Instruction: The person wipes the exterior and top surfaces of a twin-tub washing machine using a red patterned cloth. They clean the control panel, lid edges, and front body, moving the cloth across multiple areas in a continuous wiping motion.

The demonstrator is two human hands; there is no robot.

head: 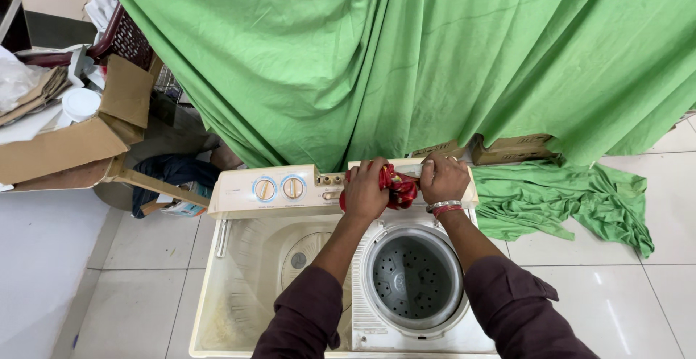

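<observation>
While stretched forward side by side at frame centre, left hand (365, 189) and right hand (444, 178), knuckles up, fingers curled tight on opposite ends of red cloth (395, 185), above washer (239, 192) panel, behind drum (413, 278).

Both hands — left hand (365, 191), right hand (444, 178) — grip a red cloth (395, 185) over the washing machine (239, 308) control panel (279, 188); open spin drum (413, 278) near, green sheet (435, 54) far.

A cloth (395, 185) lies on the washing machine (239, 185) panel, behind the spin tub (413, 279).
</observation>
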